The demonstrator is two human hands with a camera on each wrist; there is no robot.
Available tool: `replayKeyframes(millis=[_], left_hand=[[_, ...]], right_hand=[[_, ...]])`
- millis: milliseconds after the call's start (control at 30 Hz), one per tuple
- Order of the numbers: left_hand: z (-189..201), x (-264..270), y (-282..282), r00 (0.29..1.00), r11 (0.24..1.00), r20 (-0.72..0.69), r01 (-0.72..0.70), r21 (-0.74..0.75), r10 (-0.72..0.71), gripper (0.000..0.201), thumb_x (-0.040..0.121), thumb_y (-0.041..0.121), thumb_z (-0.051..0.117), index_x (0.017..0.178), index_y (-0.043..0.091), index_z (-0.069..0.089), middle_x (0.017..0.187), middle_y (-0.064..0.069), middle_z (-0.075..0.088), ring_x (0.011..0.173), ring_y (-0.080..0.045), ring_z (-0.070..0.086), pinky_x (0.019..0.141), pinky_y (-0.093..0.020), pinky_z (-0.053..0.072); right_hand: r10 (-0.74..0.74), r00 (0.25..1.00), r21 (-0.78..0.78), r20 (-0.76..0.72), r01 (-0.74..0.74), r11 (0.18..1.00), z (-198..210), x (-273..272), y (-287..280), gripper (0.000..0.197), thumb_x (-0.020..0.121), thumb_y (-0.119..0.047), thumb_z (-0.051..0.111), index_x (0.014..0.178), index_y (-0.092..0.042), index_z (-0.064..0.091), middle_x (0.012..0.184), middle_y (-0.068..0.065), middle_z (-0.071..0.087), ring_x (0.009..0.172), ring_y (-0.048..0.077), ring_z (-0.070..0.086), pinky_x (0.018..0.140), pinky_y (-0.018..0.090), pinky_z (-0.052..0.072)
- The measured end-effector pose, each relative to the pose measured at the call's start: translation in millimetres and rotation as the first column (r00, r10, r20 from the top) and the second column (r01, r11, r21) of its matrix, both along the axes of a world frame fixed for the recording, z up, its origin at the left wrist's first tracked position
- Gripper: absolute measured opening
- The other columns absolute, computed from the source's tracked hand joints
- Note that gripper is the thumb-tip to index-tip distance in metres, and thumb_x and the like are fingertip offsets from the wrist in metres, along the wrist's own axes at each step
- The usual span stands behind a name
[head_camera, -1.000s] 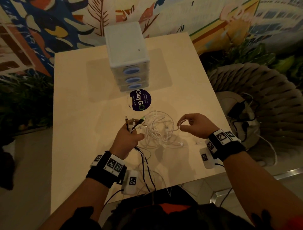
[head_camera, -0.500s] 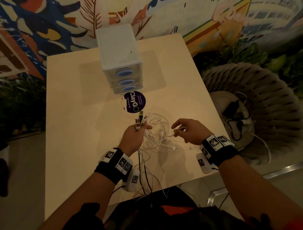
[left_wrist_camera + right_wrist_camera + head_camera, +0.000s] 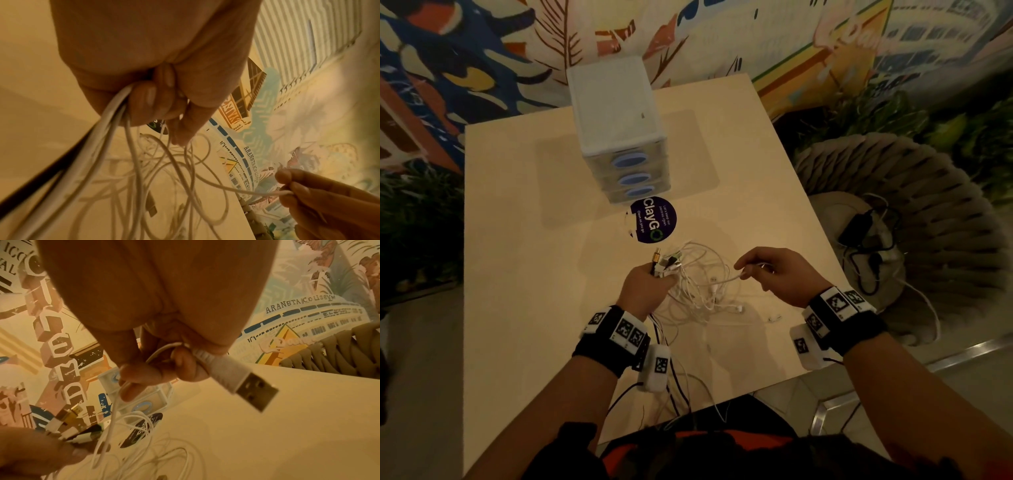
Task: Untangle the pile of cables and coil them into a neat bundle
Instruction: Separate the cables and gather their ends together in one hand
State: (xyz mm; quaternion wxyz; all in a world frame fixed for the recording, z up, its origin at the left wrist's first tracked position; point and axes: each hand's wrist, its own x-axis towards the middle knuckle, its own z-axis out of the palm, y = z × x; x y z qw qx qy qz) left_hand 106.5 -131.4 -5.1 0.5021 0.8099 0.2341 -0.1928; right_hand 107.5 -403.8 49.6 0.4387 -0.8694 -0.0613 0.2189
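Observation:
A tangle of thin white cables point(image 3: 702, 284) lies on the pale table point(image 3: 524, 240) between my hands. My left hand point(image 3: 647, 287) grips a bunch of cables, white and black point(image 3: 107, 123), with several plug ends point(image 3: 666, 262) sticking up above the fist; the gold and white plugs point(image 3: 68, 420) also show in the right wrist view. My right hand point(image 3: 767, 274) pinches one white cable point(image 3: 236, 188) near its end and holds it above the table. Its white USB plug point(image 3: 236, 381) juts out past the curled fingers.
A white three-drawer box point(image 3: 619, 133) stands at the back of the table, with a round dark sticker point(image 3: 652, 222) in front of it. Right of the table is a woven chair point(image 3: 928, 219) with a black charger and cords point(image 3: 866, 236). Some cables hang over the near table edge point(image 3: 681, 394).
My left hand has lifted its bunch so the plug ends point up. My right hand has taken up a white cable end and raised it off the pile to the right.

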Motion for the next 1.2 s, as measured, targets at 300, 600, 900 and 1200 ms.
replayKeyframes(millis=[300,600,900,1200], left_hand=[[-2,-4,-1,0.996,0.997,0.080,0.050,-0.054,-0.046,0.031,0.087,0.032,0.079,0.115,0.018,0.077,0.098,0.003,0.073,0.097,-0.015,0.065,0.086,-0.027,0.046],[28,-11,-7,1.000,0.968,0.029,0.006,-0.249,0.002,0.028,0.100,0.034,0.063,0.094,0.008,0.072,0.043,0.013,0.051,0.042,-0.011,0.033,0.047,-0.025,0.030],[48,-21,-9,0.991,0.885,0.093,-0.038,-0.464,0.091,0.025,0.093,0.034,0.072,0.096,0.010,0.075,0.089,-0.007,0.074,0.047,-0.016,0.026,0.046,-0.028,0.021],[59,-29,-10,0.984,0.879,0.164,0.022,-0.476,0.064,0.023,0.091,0.032,0.075,0.089,0.009,0.077,0.090,-0.019,0.074,0.049,-0.018,0.032,0.048,-0.029,0.023]], right_hand=[[-0.012,1.000,-0.031,-0.020,0.012,0.999,-14,3,6,0.026,0.101,-0.019,0.054,0.100,-0.038,0.071,0.089,-0.016,0.075,0.064,0.009,0.064,0.066,0.027,0.055],[-0.021,0.999,-0.173,-0.045,0.013,0.985,-23,7,18,0.021,0.101,-0.020,0.054,0.099,-0.031,0.072,0.088,-0.015,0.073,0.059,0.003,0.067,0.061,0.017,0.047],[0.141,0.984,-0.067,-0.107,-0.149,0.987,-13,-1,47,0.021,0.101,-0.025,0.055,0.108,-0.028,0.075,0.100,-0.014,0.072,0.068,-0.018,0.056,0.070,0.016,0.041],[0.303,0.950,-0.226,0.073,-0.280,0.933,-16,-10,72,0.061,0.074,-0.073,0.069,0.119,-0.033,0.062,0.115,-0.006,0.058,0.100,0.011,0.056,0.089,0.030,0.050]])
